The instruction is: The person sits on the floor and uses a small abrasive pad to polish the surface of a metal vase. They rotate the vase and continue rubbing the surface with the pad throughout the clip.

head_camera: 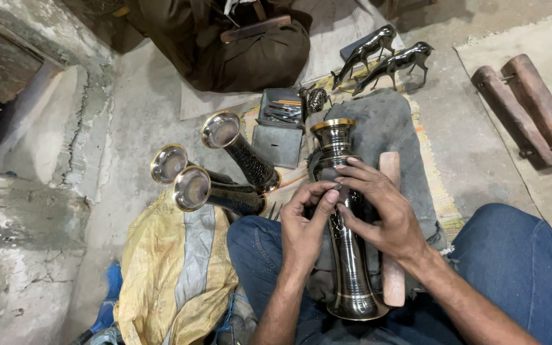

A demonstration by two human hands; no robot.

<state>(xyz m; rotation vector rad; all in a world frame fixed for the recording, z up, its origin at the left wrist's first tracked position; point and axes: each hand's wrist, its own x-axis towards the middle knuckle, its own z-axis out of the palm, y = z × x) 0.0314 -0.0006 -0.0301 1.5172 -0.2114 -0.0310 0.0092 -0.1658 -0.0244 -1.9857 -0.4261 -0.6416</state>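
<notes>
The person sits on the floor with a tall dark metal vase (pixel 343 243) lying across the lap, its gold-rimmed mouth pointing away and its flared foot near the body. Both hands meet on the upper body of the vase, just below the neck. The left hand (pixel 303 223) has its fingers bent, and the thumb and forefinger are pressed together on the surface of the vase, as if they pinch a very small tool or point; I cannot tell if something is really held between them. The right hand (pixel 378 207) lies over the vase from the other side with the fingers spread and curved, steadying it. I judge that the step in hand is fine work on the surface pattern of the vase. The next move seems to need a firm hold and a small turn of the vase. A wooden stick (pixel 391 255) lies beside the vase on a grey cloth (pixel 384 128). To the left lie three more vases (pixel 218 172), beside a yellow sack (pixel 174 275). Further away are a small tool box (pixel 280 124) and two dark metal deer figures (pixel 384 57).
</notes>
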